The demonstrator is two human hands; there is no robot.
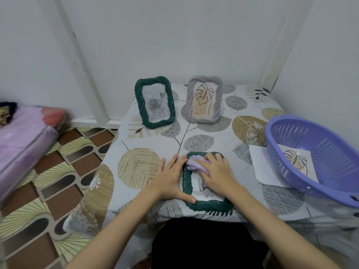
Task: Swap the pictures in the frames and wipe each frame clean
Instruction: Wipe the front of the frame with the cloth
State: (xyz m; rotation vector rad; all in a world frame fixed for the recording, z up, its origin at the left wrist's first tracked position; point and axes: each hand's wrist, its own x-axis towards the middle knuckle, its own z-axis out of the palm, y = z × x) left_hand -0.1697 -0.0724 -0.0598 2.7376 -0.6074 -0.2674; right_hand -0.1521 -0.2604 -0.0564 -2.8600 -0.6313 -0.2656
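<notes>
Green ribbed frame [208,205] lies flat at the table's [147,136] near edge. The left hand [171,179] rests open along its left side, fingers straight, thumb on the lower left corner. The right hand [215,174] curls over a lilac cloth [194,163] pressed on the frame's top. At the far edge stand an upright green frame [154,102] and a grey frame [204,100], whose tiny caption is unreadable. Bare tablecloth lies between them and the hands. A purple basket [287,131] on the right edge holds a leaf print [296,160].

Leaf-print table [213,133] bears three frames [155,102], basket [318,152], paper [261,167]
</notes>
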